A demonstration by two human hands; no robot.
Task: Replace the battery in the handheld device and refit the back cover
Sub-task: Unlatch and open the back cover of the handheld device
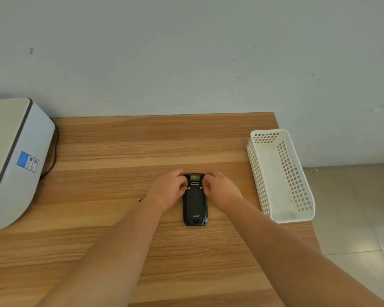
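A black handheld device [195,203] lies face down on the wooden table [111,151], its back cover [195,202] in place and a yellow scanner window at its far end. My left hand [169,189] grips the device's upper left side, fingers curled round the far corner and thumb tip at the small silver latch there. My right hand [220,189] mirrors it on the upper right side, thumb at the other silver latch. No loose battery is in view.
A white perforated plastic basket [282,176] stands at the table's right edge, nothing visible inside it. A white and grey machine [13,160] with a blue label and a black cable sits at the left. A wall runs behind; tiled floor lies to the right.
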